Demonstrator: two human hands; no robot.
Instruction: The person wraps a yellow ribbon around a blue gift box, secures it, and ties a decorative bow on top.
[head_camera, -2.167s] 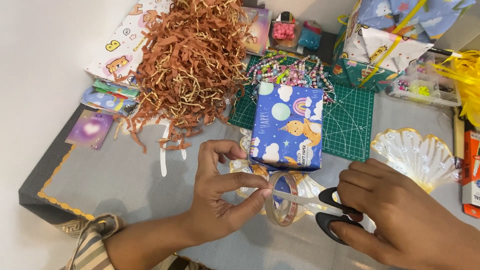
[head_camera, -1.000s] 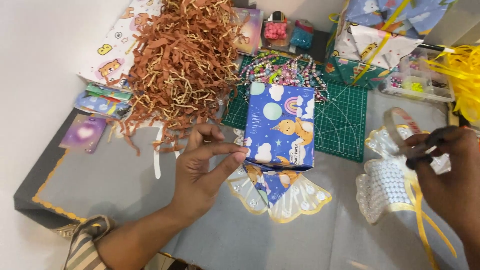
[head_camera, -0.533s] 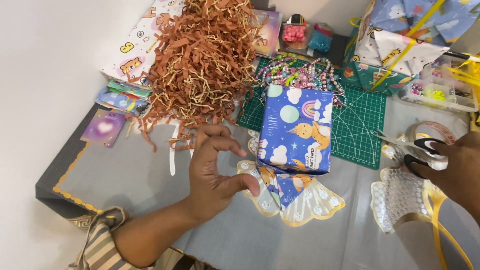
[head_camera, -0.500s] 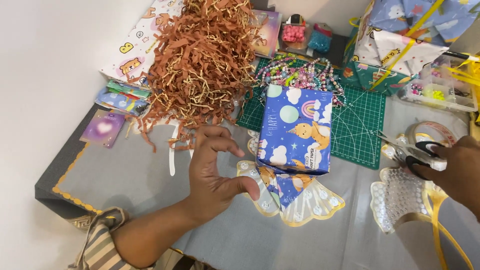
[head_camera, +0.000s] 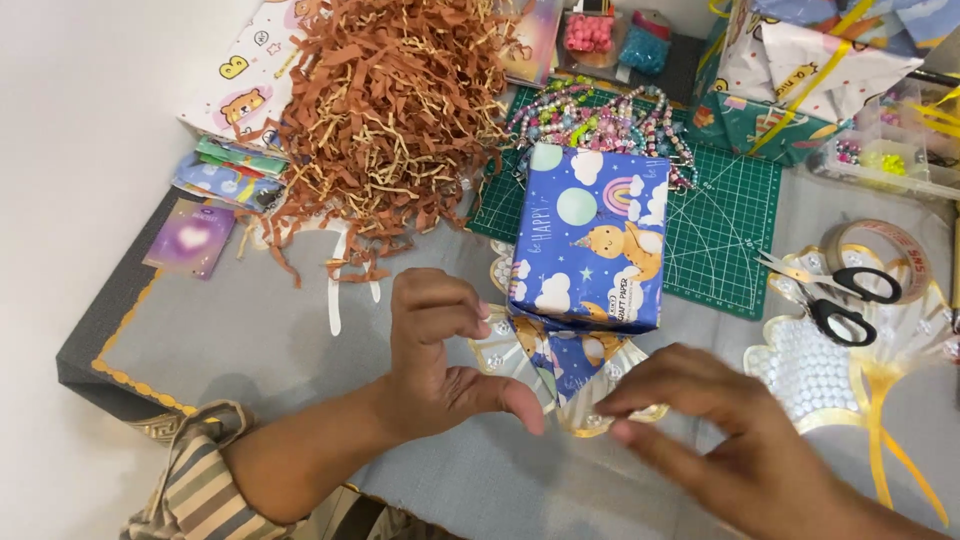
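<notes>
with both hands empty, left hand (head_camera: 440, 365) and right hand (head_camera: 715, 440) at the wrapped box (head_camera: 590, 235), you'd next fold its loose end flap (head_camera: 565, 365).

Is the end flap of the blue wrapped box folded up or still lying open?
Open: the blue wrapped box has its flap spread flat on the table.

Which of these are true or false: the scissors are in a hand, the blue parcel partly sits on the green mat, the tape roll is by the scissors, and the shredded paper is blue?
1. The right hand holds the scissors. False: they lie on the table, apart from both hands.
2. The blue wrapped box lies partly on the green cutting mat. True.
3. The tape roll lies beside the scissors. True.
4. The shredded paper is blue. False: it is brown.
5. The left hand grips the box. False: it is beside it, empty.
</notes>
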